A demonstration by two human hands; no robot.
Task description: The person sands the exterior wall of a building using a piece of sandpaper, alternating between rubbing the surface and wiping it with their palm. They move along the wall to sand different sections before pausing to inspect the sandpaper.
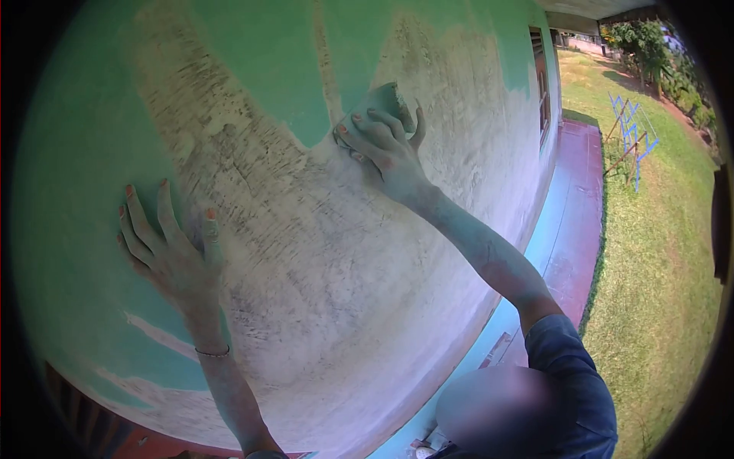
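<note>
My right hand (386, 145) presses a folded piece of sandpaper (384, 98) flat against the house wall (306, 252), at the edge where green paint meets a scraped, pale grey patch. My left hand (170, 249) rests with fingers spread on the wall lower left, holding nothing, half on green paint and half on the bare patch. Both hands and forearms are dusted with pale green powder. A thin bracelet (212, 353) sits on my left wrist.
The wall runs off to the right to a brown window frame (541, 84). A red concrete walkway (577, 206) follows its base, with lawn (657, 252) beyond. A blue and brown wooden rack (628, 138) stands on the grass. Trees are far back.
</note>
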